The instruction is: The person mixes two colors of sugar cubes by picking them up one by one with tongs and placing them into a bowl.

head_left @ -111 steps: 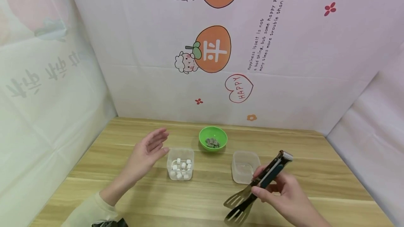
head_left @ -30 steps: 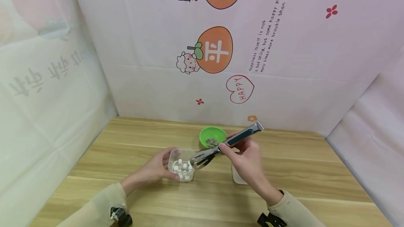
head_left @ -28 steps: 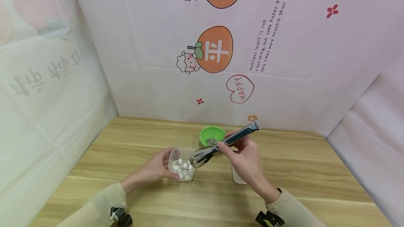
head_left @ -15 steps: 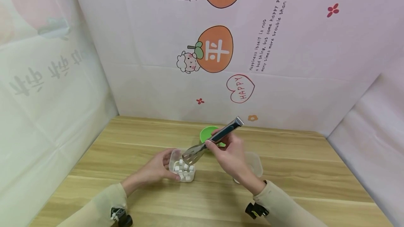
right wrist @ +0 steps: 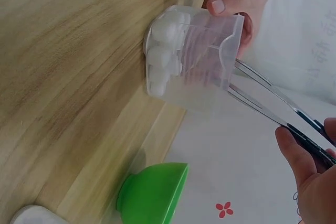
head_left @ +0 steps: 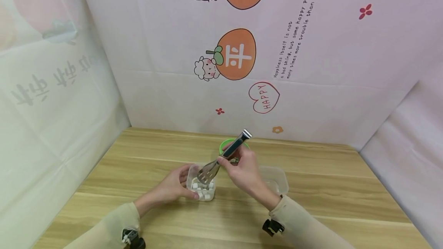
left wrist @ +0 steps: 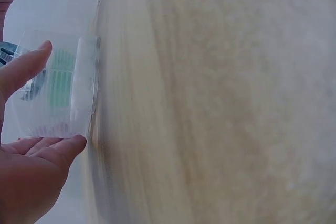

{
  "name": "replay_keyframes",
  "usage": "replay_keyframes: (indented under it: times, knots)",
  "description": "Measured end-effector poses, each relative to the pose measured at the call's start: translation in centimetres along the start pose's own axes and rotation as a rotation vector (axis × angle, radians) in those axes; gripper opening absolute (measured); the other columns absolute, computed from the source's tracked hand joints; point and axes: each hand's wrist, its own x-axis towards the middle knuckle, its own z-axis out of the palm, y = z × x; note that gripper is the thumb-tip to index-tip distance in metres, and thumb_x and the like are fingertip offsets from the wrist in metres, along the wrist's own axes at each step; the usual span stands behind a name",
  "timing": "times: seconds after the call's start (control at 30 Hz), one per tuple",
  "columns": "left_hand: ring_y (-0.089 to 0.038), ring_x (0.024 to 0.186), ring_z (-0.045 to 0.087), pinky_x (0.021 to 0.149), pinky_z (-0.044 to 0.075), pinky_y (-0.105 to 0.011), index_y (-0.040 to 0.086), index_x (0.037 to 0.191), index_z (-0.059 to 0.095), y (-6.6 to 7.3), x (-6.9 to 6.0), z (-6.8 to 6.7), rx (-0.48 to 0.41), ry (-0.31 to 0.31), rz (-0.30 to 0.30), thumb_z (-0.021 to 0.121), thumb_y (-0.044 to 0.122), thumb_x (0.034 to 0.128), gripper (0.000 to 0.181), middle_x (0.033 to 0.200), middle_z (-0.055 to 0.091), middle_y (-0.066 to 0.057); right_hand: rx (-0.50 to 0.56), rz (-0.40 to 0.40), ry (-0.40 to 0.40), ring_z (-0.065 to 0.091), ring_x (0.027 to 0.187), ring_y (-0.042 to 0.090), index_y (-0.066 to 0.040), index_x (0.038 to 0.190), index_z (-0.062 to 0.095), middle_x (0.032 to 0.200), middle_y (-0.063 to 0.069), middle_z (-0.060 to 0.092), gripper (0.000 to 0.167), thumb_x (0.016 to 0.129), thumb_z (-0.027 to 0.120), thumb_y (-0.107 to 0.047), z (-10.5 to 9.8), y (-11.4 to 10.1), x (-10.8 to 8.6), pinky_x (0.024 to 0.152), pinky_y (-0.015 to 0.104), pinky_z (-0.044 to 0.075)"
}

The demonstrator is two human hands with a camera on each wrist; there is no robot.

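My left hand [head_left: 169, 186] grips a clear plastic container [head_left: 213, 194], thumb at the front and fingers behind it. Small white cubes [head_left: 207, 196] lie on its floor. My right hand [head_left: 245, 170] holds metal tongs [head_left: 232, 148] with dark handle grips, tilted down to the left. Their slotted heads reach inside the container's opening, over the cubes. The right wrist view has the tips of the tongs [right wrist: 262, 103] spread apart at the rim, above the white pieces [right wrist: 164, 51]. Whether the tips touch a cube, I cannot tell.
Behind my right hand stands a green bowl [right wrist: 152, 192], mostly hidden from above; its grey pieces are out of sight now. Right of that hand is a second clear container [head_left: 279, 178], partly covered by the forearm. A printed cloth wall [head_left: 166, 99] borders the wooden table's back edge.
Over the last second, my right hand has moved left and the tongs have become steeper, their heads coming into the container. Earlier, my left hand came from beside the container to grip it.
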Motion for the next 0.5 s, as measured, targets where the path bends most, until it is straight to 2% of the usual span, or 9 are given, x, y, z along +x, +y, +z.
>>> replay_keyframes:
  times: [0.23,0.5]
  knots:
    - [-0.046,0.142,0.047,0.117,0.044,-0.048,-0.010,0.158,0.032,0.1,-0.1,0.1,-0.004,0.009,-0.011,0.093,0.001,0.0751,0.103,0.152,0.050,-0.029,-0.017,0.017,-0.018,0.071,0.078,0.021,-0.002,0.105,0.065,0.089,0.008,0.071,0.028,0.085,0.080,0.010,0.8,0.5,0.0,0.068,0.033,0.067]
    - [-0.046,0.142,0.046,0.118,0.044,-0.048,-0.009,0.158,0.032,0.2,-0.2,0.0,-0.015,0.003,-0.016,0.094,0.002,0.0752,0.104,0.154,0.048,-0.029,-0.064,0.025,-0.045,0.070,0.078,0.018,-0.003,0.107,0.065,0.090,0.006,0.071,0.025,0.088,0.080,0.006,1.4,1.2,-0.2,0.065,0.033,0.067]
